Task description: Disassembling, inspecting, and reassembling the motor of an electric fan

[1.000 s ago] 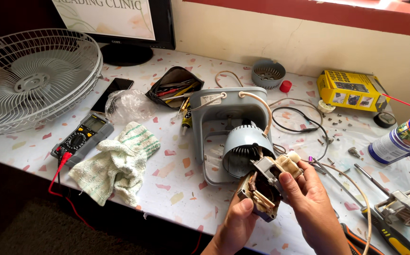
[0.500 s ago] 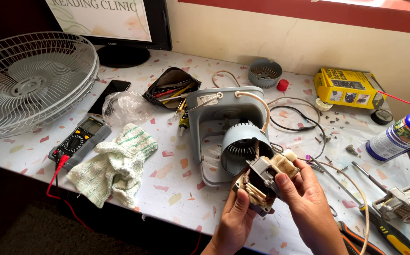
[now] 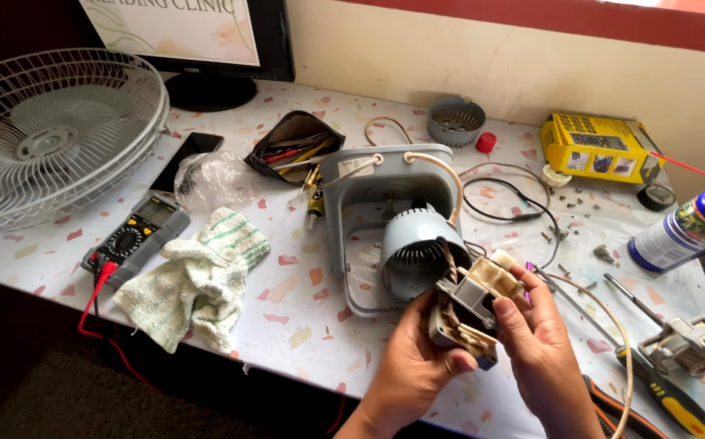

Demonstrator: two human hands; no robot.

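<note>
Both my hands hold a small fan motor (image 3: 472, 302) with metal plates and tan windings, just above the table's near edge. My left hand (image 3: 414, 364) cups it from below and the left. My right hand (image 3: 541, 341) grips its right side with the thumb on top. Thin wires run from the motor up to a grey plastic fan housing (image 3: 385, 213) that lies on the table right behind it, with a ribbed round cover (image 3: 414, 247) in its middle.
A white fan guard (image 3: 47, 138) rests at the far left, a multimeter (image 3: 134, 234) with red leads and a rag (image 3: 198, 280) lie left of the housing. A spray can (image 3: 688, 229), yellow box (image 3: 600, 146), screwdrivers (image 3: 663, 389) and loose screws sit at the right.
The motor in my hands has turned slightly and sits a little lower and nearer to me. Both hands keep their hold.
</note>
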